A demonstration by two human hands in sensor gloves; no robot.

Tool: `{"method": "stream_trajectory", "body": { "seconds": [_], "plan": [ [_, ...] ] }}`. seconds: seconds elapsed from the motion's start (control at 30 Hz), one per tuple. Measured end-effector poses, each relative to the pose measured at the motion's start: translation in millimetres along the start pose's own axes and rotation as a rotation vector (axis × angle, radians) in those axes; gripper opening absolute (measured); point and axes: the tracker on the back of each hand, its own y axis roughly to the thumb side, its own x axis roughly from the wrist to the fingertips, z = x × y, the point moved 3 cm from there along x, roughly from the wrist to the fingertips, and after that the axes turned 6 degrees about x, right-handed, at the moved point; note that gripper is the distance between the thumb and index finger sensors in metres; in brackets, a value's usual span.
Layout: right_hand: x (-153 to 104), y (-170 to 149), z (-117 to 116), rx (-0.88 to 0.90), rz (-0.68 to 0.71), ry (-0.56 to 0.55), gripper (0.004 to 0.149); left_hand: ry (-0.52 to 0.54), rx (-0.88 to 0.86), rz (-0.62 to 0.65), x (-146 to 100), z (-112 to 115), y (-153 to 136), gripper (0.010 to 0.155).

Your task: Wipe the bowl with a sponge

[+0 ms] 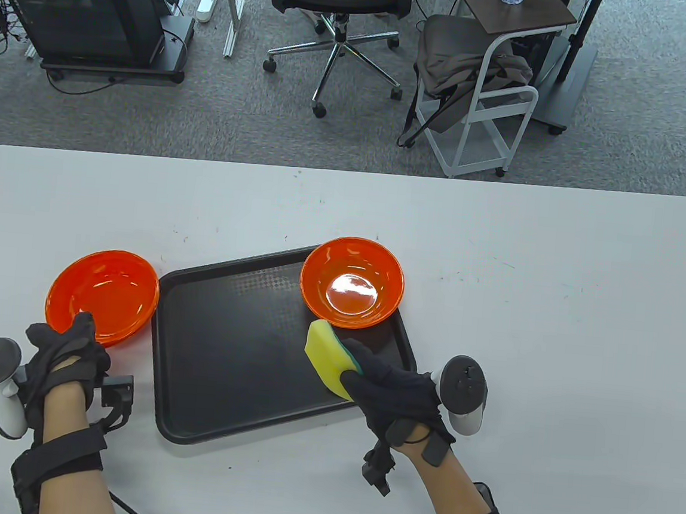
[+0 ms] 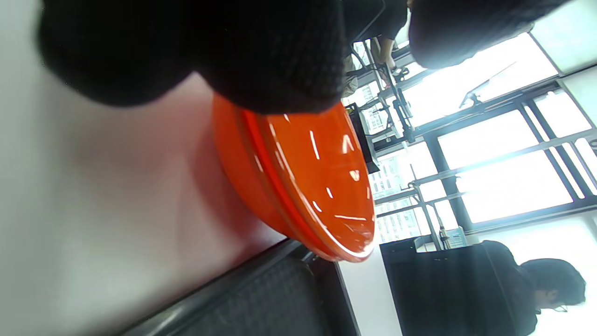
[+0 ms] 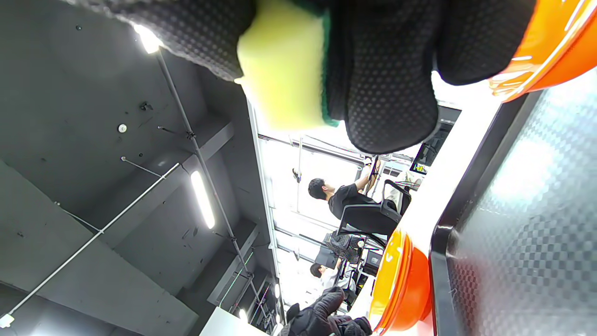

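Holding the sponge (image 1: 328,356) in your right hand (image 1: 397,394), you have your fingers (image 3: 387,93) curled round it, thumb on one side and the rest on the other, yellow foam showing with a green layer on the far face. The sponge hangs over the right part of the black tray (image 1: 233,343), just in front of the orange bowl (image 1: 353,282) that sits in the tray's far right corner, its rim reaching a little past the tray's edge. From the table view the sponge looks close to the bowl's near rim; you cannot tell whether the two touch.

Your left hand (image 1: 67,353) rests at the near edge of the orange bowls (image 1: 102,296), which are stacked on the white desk (image 1: 556,287) just left of the tray. The left wrist view shows gloved fingers (image 2: 261,56) lying over the stack's rim, and more than one rim is visible there. Whether those fingers are pinching the rim or only lying on it, you cannot tell from these views.

Beyond the desk stand an office chair (image 1: 341,5) and a white cart (image 1: 488,102) on grey carpet.
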Motion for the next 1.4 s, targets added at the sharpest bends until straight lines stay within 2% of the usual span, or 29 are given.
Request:
{"method": "stream_trajectory", "body": {
  "seconds": [0.1,0.2,0.27,0.33,0.43,0.57,0.7,0.87,1.07,1.17,1.27,1.4],
  "plan": [
    [0,0,1,0.0,-0.001,-0.005,0.052,-0.051,0.059,0.103,-6,13,23,0.087],
    [1,1,2,-0.001,0.003,-0.006,0.052,-0.151,0.107,0.217,-12,43,48,0.089],
    [1,1,2,0.002,0.004,-0.004,0.052,-0.211,0.17,0.26,-16,71,64,0.09],
    [0,1,3,0.002,0.005,-0.011,0.052,-0.316,0.235,0.289,-21,102,77,0.093],
    [-1,2,6,0.001,0.009,-0.023,0.052,-0.423,0.254,0.294,-25,140,91,0.095],
    [-1,4,11,0.0,0.016,-0.04,0.052,-0.564,0.278,0.268,-34,202,104,0.098],
    [-1,4,17,0.0,0.018,-0.057,0.052,-0.59,0.271,0.236,-37,247,104,0.099],
    [1,8,21,-0.01,0.029,-0.067,0.052,-0.563,0.269,0.207,-38,288,97,0.101],
    [-1,9,25,-0.011,0.031,-0.076,0.052,-0.567,0.234,0.189,-39,314,93,0.091],
    [-1,11,26,-0.02,0.035,-0.08,0.052,-0.539,0.246,0.198,-37,315,93,0.082],
    [-1,11,27,-0.022,0.034,-0.082,0.052,-0.575,0.178,0.149,-37,314,91,0.071],
    [-1,11,28,-0.047,0.026,-0.085,0.052,-0.574,0.209,0.202,-37,302,95,0.065]
  ]
}}
